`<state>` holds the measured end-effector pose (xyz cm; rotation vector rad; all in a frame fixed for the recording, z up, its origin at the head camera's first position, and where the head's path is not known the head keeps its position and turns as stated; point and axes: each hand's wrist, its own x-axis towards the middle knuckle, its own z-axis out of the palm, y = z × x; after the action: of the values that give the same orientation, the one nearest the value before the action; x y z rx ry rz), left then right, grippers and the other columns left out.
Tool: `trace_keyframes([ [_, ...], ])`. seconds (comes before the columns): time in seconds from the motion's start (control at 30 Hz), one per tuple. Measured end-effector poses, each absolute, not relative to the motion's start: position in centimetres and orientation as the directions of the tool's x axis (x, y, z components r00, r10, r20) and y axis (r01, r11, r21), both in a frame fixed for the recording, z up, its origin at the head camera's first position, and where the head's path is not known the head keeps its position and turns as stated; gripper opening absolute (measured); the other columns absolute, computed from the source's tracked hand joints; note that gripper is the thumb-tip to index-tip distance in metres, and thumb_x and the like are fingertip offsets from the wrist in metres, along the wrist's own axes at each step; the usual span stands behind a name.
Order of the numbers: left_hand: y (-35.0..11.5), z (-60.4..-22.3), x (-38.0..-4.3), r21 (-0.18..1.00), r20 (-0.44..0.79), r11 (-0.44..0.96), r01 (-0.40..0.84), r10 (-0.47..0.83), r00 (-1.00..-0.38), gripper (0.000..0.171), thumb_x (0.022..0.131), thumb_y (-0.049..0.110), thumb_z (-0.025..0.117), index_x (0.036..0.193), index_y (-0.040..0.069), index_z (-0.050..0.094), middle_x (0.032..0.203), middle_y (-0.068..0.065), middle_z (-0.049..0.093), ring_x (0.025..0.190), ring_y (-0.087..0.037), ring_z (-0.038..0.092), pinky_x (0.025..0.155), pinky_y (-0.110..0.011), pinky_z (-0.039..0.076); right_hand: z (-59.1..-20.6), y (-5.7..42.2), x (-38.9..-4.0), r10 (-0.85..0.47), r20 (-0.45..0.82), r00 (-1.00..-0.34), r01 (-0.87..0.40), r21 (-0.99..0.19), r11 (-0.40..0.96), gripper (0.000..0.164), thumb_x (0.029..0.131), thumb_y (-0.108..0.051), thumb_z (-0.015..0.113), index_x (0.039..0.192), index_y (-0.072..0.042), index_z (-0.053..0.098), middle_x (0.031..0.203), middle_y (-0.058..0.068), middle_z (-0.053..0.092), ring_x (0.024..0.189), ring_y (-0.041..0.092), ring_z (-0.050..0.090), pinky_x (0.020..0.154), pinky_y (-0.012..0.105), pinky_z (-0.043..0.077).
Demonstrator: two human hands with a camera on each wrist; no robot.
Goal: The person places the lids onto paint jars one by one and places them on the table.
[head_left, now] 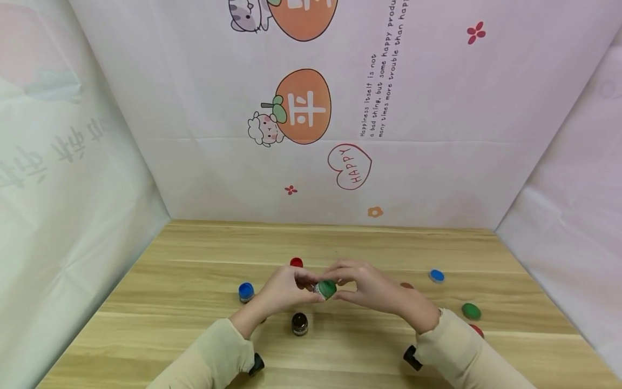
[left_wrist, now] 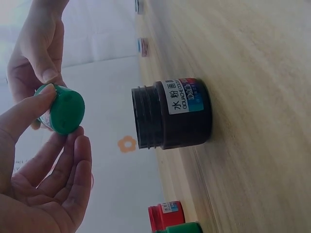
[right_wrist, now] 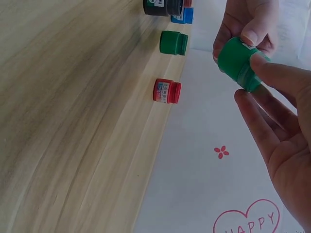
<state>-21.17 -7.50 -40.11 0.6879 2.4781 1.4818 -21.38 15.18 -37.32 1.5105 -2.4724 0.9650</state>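
Observation:
Both hands hold a small green gouache jar (head_left: 326, 289) between them, tilted above the table. My left hand (head_left: 285, 289) grips the body, thumb on the label side and fingers round the base. At the neck end of the green jar (right_wrist: 235, 58), my right hand (head_left: 371, 286) pinches with thumb and fingertips, which partly cover the mouth. Just in front of the hands stands a black paint jar (head_left: 299, 324), its threaded neck uncapped in the left wrist view. An uncapped blue jar (head_left: 246, 292) is left of my left hand, and a red jar (head_left: 296, 262) stands behind it.
Another green jar (right_wrist: 173, 42) stands uncapped near the red one. Loose lids lie on the right of the wooden table (head_left: 194, 254): blue (head_left: 437, 276), green (head_left: 471, 311), red (head_left: 477, 330), and a brown one (head_left: 407, 285) partly behind the right wrist. Printed white cloth walls enclose the table.

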Motion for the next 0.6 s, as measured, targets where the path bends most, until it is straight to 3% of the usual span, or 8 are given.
trace_keyframes([
  [0.33, -7.32, -40.01, -20.98, 0.876, 0.080, 0.393, 0.278, 0.450, -0.889, 0.035, 0.072, 0.036, 0.080, 0.102, 0.020, 0.071, 0.086, 0.005, 0.065, 0.077, -0.013, 0.060, 0.066, -0.030, 0.051, -37.38, 15.27, -21.06, -0.716, 0.291, -0.635, -0.717, -0.566, 0.406, 0.036, 0.084, -0.016, 0.070, 0.120, -0.014, 0.064, 0.111, -0.006, 0.059, 0.091, 0.008, 0.060, 0.073, 0.028, 0.052],
  [0.6, -7.23, -39.92, -20.99, 0.866, 0.087, 0.418, 0.274, 0.414, -0.906, 0.039, 0.072, 0.035, 0.080, 0.104, 0.014, 0.070, 0.088, 0.005, 0.065, 0.080, -0.012, 0.059, 0.067, -0.029, 0.050, -37.72, 14.92, -21.18, -0.652, 0.268, -0.710, -0.634, -0.645, 0.426, 0.033, 0.084, -0.014, 0.069, 0.117, -0.010, 0.065, 0.107, -0.003, 0.060, 0.088, 0.011, 0.062, 0.075, 0.027, 0.051],
])
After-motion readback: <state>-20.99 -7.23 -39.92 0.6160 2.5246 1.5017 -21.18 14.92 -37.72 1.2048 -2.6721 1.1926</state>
